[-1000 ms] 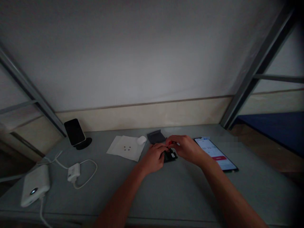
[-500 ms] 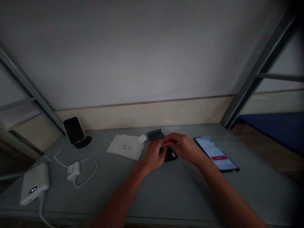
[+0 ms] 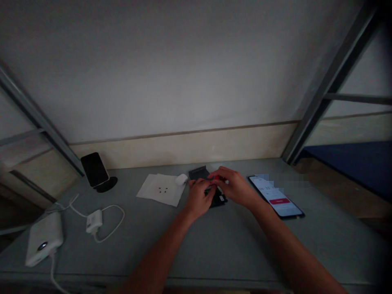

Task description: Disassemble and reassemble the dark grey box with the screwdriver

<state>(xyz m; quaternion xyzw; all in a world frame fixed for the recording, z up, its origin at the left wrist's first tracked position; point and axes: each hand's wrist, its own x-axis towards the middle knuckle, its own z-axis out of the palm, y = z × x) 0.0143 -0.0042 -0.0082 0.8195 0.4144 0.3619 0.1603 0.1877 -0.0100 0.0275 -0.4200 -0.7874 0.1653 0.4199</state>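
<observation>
Both my hands meet over a flat black device (image 3: 218, 199) with a small white label, lying on the grey table. My right hand (image 3: 235, 187) pinches a small red object (image 3: 217, 178), mostly hidden by the fingers. Close against it, my left hand (image 3: 199, 199) has its thumb and fingers drawn together at the device's left side; what they hold is hidden. Just behind the hands lies a dark grey cover-like panel (image 3: 197, 172) with a raised rear edge.
White paper (image 3: 153, 188) with several tiny dark pieces and a small white case (image 3: 181, 179) lies left. A lit phone (image 3: 280, 202) is at right. Farther left are a dark-screened device on a stand (image 3: 94, 169), a white adapter (image 3: 94, 221) with cable and a white power bank (image 3: 45, 239).
My right hand's fingers have shifted slightly over the red object, and the left fingers have lowered a little. The whole view has moved slightly; the table items stay in place.
</observation>
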